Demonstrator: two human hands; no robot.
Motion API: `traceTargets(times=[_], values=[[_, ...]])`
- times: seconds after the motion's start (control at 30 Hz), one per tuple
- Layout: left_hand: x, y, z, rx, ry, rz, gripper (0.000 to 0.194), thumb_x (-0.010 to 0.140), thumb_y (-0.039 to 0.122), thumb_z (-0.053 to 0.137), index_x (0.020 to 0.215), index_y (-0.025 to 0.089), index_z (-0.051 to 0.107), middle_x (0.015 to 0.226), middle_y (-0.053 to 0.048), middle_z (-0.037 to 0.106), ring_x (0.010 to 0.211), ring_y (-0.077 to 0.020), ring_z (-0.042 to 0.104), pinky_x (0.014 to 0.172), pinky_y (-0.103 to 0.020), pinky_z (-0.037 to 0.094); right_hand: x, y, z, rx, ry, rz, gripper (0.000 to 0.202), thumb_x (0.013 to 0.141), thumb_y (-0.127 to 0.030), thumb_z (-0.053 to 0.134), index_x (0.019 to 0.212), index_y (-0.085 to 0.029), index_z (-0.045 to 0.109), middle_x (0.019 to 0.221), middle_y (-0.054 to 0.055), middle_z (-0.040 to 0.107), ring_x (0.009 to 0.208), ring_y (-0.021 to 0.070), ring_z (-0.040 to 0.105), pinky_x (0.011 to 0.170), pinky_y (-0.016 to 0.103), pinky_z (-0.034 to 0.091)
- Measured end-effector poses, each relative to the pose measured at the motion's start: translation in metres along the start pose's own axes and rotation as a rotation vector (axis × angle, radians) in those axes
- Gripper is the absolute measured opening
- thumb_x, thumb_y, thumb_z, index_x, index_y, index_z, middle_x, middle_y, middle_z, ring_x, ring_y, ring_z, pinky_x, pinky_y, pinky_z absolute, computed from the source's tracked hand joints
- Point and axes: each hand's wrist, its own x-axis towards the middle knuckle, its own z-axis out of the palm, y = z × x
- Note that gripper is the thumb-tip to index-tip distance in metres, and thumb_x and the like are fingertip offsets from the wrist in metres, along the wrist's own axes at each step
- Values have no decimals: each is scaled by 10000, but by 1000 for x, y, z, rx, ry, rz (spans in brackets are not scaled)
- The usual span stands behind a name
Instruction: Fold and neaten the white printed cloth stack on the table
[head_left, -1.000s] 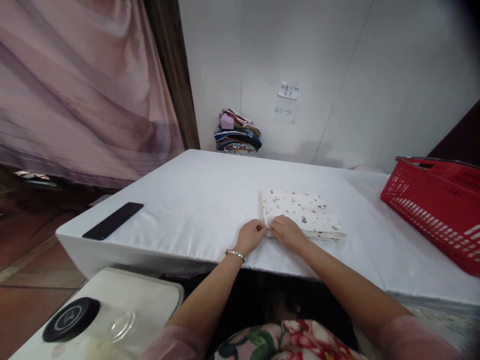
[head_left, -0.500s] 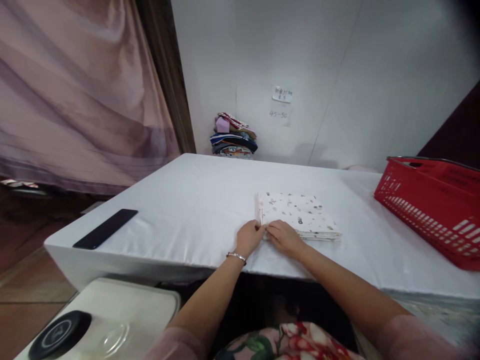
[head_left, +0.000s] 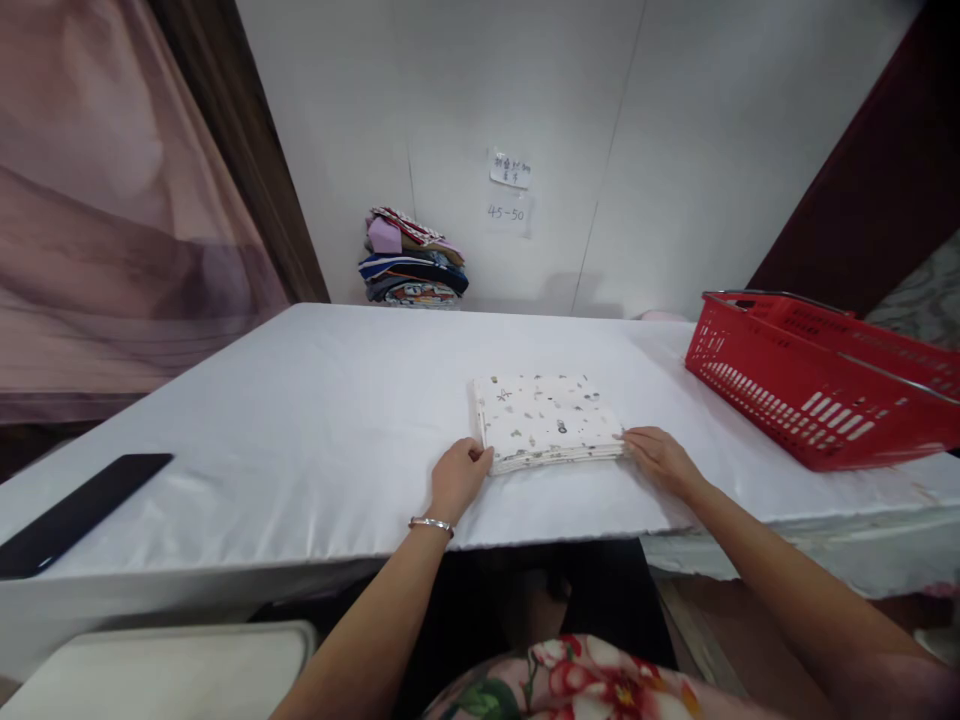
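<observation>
A folded white cloth (head_left: pixel 551 412) with small dark and grey prints lies flat on the white-covered table (head_left: pixel 330 400), its stacked layers showing along the front edge. At its near left corner, my left hand (head_left: pixel 459 476) pinches the fabric with thumb and fingers. A silver bracelet circles that wrist. My right hand (head_left: pixel 660 458) grips the near right corner, its fingertips on the cloth's edge and its thumb tucked out of sight.
To the right stands a red plastic basket (head_left: pixel 810 380) with a metal handle. A black flat slab (head_left: pixel 82 515) lies at the table's left. Behind the far edge is a pile of folded fabrics (head_left: pixel 412 260), and paper notes (head_left: pixel 510 195) are stuck on the wall.
My right hand has moved from the cloth's near left corner to its near right corner. My left hand stays at the left corner. The view has turned to the right.
</observation>
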Motion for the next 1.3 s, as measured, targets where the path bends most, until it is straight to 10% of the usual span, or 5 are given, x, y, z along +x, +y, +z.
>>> traceTargets(times=[0.13, 0.3, 0.83, 1.0, 1.3], values=[[0, -3, 2, -52, 24, -21, 197, 774, 405, 533, 779, 210, 566, 770, 6, 623, 706, -137, 563, 601, -242, 367, 9, 9, 1, 228, 148, 297, 353, 822, -404, 415, 942, -189, 668, 1016, 73, 655, 964, 222, 579, 846, 357, 458], [2, -7, 5, -124, 87, 19, 280, 763, 371, 548, 1000, 222, 538, 892, -10, 605, 750, -142, 570, 660, -263, 425, 41, -1, 7, 303, -92, 558, 517, 783, -478, 485, 1173, -147, 561, 879, 84, 678, 661, 188, 616, 598, 302, 481], [35, 20, -10, 75, -3, 178, 126, 728, 229, 531, 661, 200, 633, 894, -42, 623, 950, -211, 525, 844, -327, 415, 77, -28, 17, -173, -101, 193, 588, 765, -299, 529, 1324, -168, 402, 1255, 131, 520, 1143, 272, 481, 920, 373, 385], [67, 39, 5, 183, 71, 365, 292, 818, 311, 482, 1067, 195, 581, 1302, -95, 471, 1240, -250, 353, 1005, -403, 293, 107, -66, 39, -127, -53, -111, 506, 850, -363, 429, 1307, -146, 414, 1412, 128, 342, 1316, 241, 260, 1056, 389, 244], [67, 13, 34, 268, -82, 224, 426, 877, 375, 363, 1278, 237, 402, 1476, -67, 221, 1361, -257, 132, 1037, -511, 236, 112, -39, 63, -252, -220, 31, 549, 874, -545, 299, 1314, -229, 384, 1466, 89, 247, 1351, 263, 156, 1040, 509, 195]])
